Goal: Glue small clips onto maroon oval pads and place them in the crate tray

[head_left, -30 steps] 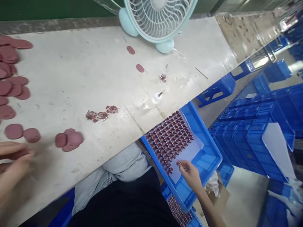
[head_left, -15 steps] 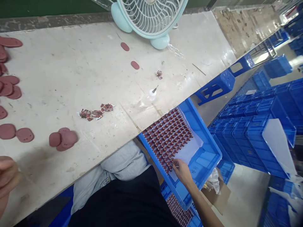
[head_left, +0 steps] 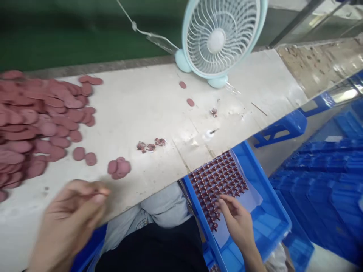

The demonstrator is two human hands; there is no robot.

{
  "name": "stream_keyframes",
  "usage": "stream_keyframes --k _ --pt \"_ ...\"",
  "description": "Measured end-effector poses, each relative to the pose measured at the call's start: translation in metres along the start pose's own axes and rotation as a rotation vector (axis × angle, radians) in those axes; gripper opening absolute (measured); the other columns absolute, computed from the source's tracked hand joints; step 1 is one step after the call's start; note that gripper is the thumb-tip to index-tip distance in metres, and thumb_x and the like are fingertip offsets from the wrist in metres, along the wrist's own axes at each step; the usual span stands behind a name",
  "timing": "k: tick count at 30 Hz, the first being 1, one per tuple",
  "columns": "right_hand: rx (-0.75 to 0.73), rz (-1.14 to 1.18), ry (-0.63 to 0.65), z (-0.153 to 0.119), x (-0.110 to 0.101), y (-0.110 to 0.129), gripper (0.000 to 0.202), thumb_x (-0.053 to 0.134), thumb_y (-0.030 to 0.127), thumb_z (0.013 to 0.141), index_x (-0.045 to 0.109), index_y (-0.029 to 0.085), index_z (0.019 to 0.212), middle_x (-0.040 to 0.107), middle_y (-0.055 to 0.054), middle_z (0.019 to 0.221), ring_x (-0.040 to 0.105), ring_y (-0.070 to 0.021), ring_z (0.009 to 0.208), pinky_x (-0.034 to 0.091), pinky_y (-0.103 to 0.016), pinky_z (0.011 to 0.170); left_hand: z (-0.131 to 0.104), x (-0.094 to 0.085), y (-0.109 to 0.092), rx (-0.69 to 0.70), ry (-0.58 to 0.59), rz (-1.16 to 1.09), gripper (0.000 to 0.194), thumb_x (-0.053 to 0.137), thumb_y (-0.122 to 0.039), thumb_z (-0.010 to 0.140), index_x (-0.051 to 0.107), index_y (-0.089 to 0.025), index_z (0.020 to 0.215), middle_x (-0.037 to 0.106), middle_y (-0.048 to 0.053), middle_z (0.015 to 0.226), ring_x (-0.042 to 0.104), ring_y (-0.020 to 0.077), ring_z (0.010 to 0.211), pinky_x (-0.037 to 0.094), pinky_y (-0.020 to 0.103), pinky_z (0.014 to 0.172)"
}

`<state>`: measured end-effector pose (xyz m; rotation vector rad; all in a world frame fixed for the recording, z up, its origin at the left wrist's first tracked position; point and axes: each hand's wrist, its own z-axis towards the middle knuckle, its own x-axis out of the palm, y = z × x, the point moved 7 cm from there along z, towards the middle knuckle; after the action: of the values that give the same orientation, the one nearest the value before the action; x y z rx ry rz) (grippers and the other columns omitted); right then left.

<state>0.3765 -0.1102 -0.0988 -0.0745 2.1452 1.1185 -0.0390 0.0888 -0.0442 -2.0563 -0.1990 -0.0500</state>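
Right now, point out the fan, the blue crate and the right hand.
fan (head_left: 219,39), head view, on its grille.
blue crate (head_left: 279,211), head view, on its right rim.
right hand (head_left: 236,219), head view, on its back.

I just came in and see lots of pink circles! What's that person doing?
A person sits at a white table. Their right hand rests on rows of small dark red pieces laid out in a blue crate. Their left hand hovers, blurred, over the table edge, near a big pile of pink discs. A small fan stands at the back.
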Motion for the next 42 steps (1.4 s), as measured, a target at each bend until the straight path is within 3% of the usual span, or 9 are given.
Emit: stream_keyframes --k 6,10,13,16,19,24,28,32,42 --pt "-0.212 0.495 0.207 0.008 0.061 0.133 0.017 0.078 0.03 0.087 0.076 0.022 0.102 0.077 -0.006 0.089 0.075 -0.0203 0.078 0.064 -0.029 0.071 -0.024 0.058 0.0 -0.144 0.243 -0.334 0.022 0.082 -0.03 0.081 0.075 -0.015 0.096 0.078 0.014 0.111 0.06 0.0051 0.054 0.047 0.012 0.046" --pt "-0.05 0.945 0.452 0.034 0.087 0.172 0.029 0.063 0.048 0.096 0.076 0.023 0.1 0.07 -0.002 0.077 0.063 -0.0115 0.056 0.051 -0.017 0.04 -0.027 0.059 0.002 -0.267 0.351 -0.513 0.029 0.069 -0.031 0.093 0.076 -0.011 0.113 0.074 0.021 0.124 0.077 0.0179 0.08 0.057 0.015 0.055" --pt "-0.014 1.405 0.785 0.06 0.099 0.202 0.057 0.044 0.063 0.1 0.06 0.021 0.135 0.069 -0.002 0.097 0.061 -0.007 0.062 0.046 -0.009 0.036 -0.027 0.059 0.01 -0.313 0.325 -0.607 0.026 0.067 -0.026 0.095 0.075 -0.012 0.115 0.075 0.021 0.123 0.079 0.0218 0.091 0.055 0.012 0.052" --pt "0.069 1.824 1.164 0.085 0.105 0.231 0.054 0.051 0.043 0.102 0.039 0.016 0.148 0.065 -0.004 0.108 0.064 -0.0061 0.075 0.055 -0.007 0.049 -0.029 0.062 0.018 -0.348 0.277 -0.636 0.023 0.07 -0.024 0.093 0.075 -0.013 0.114 0.077 0.019 0.119 0.079 0.0211 0.09 0.052 0.01 0.048" --pt "0.101 1.833 1.247 0.103 0.11 0.247 0.03 0.045 0.027 0.105 0.05 0.012 0.13 0.062 -0.003 0.089 0.061 -0.008 0.065 0.058 -0.011 0.05 -0.031 0.065 0.022 -0.349 0.265 -0.664 0.022 0.075 -0.025 0.09 0.076 -0.015 0.11 0.078 0.017 0.115 0.08 0.0194 0.086 0.051 0.01 0.048" --pt "0.023 1.727 1.007 0.061 0.11 0.257 0.036 0.047 0.048 0.104 0.062 0.019 0.119 0.068 0.0 0.08 0.064 -0.0099 0.058 0.062 -0.02 0.053 -0.035 0.074 0.02 -0.287 0.327 -0.709 0.023 0.074 -0.03 0.09 0.076 -0.017 0.109 0.078 0.017 0.117 0.078 0.0258 0.098 0.06 0.019 0.059" --pt "-0.33 1.076 0.399 0.004 0.099 0.244 0.029 0.064 0.047 0.094 0.067 0.025 0.113 0.069 -0.002 0.076 0.067 -0.0185 0.053 0.057 -0.029 0.042 -0.04 0.085 0.021 -0.281 0.335 -0.723 0.022 0.075 -0.028 0.09 0.078 -0.016 0.108 0.079 0.016 0.114 0.077 0.0239 0.101 0.062 0.022 0.078" --pt "-0.513 0.748 0.03 -0.031 0.098 0.241 0.028 0.069 0.043 0.087 0.068 0.029 0.111 0.064 -0.005 0.087 0.063 -0.0218 0.055 0.053 -0.037 0.043 -0.046 0.093 0.02 -0.285 0.361 -0.749 0.019 0.075 -0.027 0.091 0.079 -0.017 0.107 0.08 0.014 0.113 0.077 0.0165 0.09 0.061 0.022 0.084" --pt "-0.575 0.569 -0.15 -0.043 0.101 0.262 0.021 0.057 0.046 0.089 0.065 0.038 0.107 0.057 -0.004 0.08 0.054 -0.0248 0.053 0.044 -0.041 0.044 -0.048 0.09 0.017 -0.288 0.351 -0.732 0.018 0.078 -0.03 0.088 0.081 -0.021 0.103 0.081 0.011 0.111 0.077 0.0149 0.092 0.06 0.018 0.082"
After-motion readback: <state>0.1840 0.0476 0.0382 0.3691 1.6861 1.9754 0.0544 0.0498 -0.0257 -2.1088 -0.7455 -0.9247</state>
